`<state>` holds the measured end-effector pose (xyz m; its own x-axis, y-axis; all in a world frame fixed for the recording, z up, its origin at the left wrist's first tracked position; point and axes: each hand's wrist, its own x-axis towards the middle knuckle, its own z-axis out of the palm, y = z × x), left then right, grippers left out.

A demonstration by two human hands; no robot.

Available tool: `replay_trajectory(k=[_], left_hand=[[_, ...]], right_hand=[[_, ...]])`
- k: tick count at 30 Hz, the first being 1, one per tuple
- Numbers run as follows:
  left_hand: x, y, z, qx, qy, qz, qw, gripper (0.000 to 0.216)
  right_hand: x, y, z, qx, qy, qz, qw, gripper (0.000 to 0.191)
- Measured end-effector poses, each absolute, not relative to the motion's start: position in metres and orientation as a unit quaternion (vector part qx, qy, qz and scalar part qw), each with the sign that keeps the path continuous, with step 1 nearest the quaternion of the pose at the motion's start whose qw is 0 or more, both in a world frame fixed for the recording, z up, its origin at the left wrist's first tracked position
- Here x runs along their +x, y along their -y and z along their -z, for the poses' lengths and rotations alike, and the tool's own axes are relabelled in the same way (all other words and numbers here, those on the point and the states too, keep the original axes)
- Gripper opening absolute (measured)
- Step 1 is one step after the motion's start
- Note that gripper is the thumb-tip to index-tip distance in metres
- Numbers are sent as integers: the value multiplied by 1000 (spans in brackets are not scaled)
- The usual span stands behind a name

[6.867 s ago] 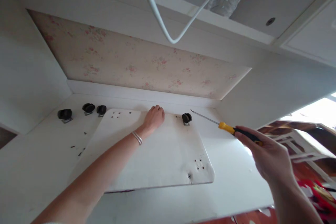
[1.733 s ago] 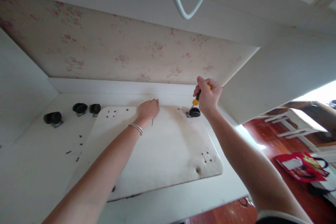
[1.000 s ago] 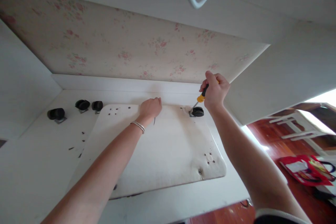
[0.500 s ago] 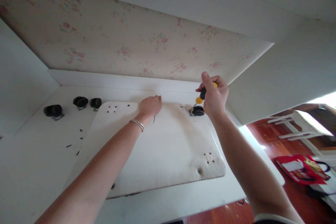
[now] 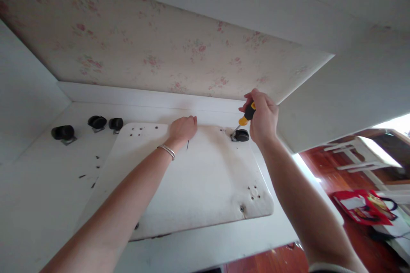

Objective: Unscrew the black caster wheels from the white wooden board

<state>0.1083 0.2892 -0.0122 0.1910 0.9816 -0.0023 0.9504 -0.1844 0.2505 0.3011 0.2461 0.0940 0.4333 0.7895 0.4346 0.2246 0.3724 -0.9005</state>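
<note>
My right hand (image 5: 264,117) is wrapped around the yellow-and-black handle of a screwdriver (image 5: 247,115). Its shaft slants down to the metal plate of a black caster (image 5: 241,135) at the far right corner of a white board (image 5: 198,179). At the board's far edge, my left hand (image 5: 183,129) is closed, with its fingers curled over that edge and partly hidden. A thin dark strip (image 5: 187,145) pokes out below it. Groups of screw holes (image 5: 254,193) mark the other visible corners of the board.
Three loose casters, one of them a black caster (image 5: 63,133), lie on the white surface (image 5: 41,204) at left, near small dark bits (image 5: 92,184). Floral wallpaper (image 5: 192,51) lines the back. A white side panel (image 5: 346,89) rises at right, beyond which a red bag (image 5: 363,207) lies.
The right hand has turned slightly around the screwdriver handle, with its fingers shifted. The left hand stays at the board's edge. The view has moved a little.
</note>
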Motion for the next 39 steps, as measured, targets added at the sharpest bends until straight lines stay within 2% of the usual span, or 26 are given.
replay_trajectory(k=[2, 5, 7, 13, 19, 24, 28, 32, 35, 37, 39], left_hand=[[108, -289, 12, 766, -631, -81, 97, 59], [108, -289, 13, 766, -630, -83, 96, 59], [107, -289, 13, 768, -628, -84, 96, 59], [107, -289, 13, 770, -626, -85, 94, 59], [107, -290, 13, 769, -626, -83, 97, 59], [107, -289, 13, 769, -626, -83, 97, 60], [106, -288, 11, 767, -628, -82, 100, 59], [106, -288, 9, 768, -626, -83, 105, 59], [106, -288, 9, 769, -624, -85, 106, 59], [107, -288, 10, 769, -624, -86, 105, 59], [107, -288, 11, 769, -624, -87, 104, 59]], right_hand=[[304, -247, -94, -496, 479, -241, 683, 24], [308, -247, -94, -482, 480, -265, 684, 33], [309, -247, -95, -495, 494, -248, 671, 40], [308, -249, -93, -518, 497, -193, 669, 37], [305, -254, -88, -512, 508, -136, 678, 45], [303, -251, -95, -484, 514, -224, 672, 47], [312, -254, -102, -462, 550, -318, 619, 46], [316, -260, -103, -510, 526, -252, 632, 38], [310, -258, -101, -511, 504, -220, 661, 43], [307, -253, -101, -488, 513, -261, 656, 47], [309, -250, -104, -459, 539, -355, 611, 51]])
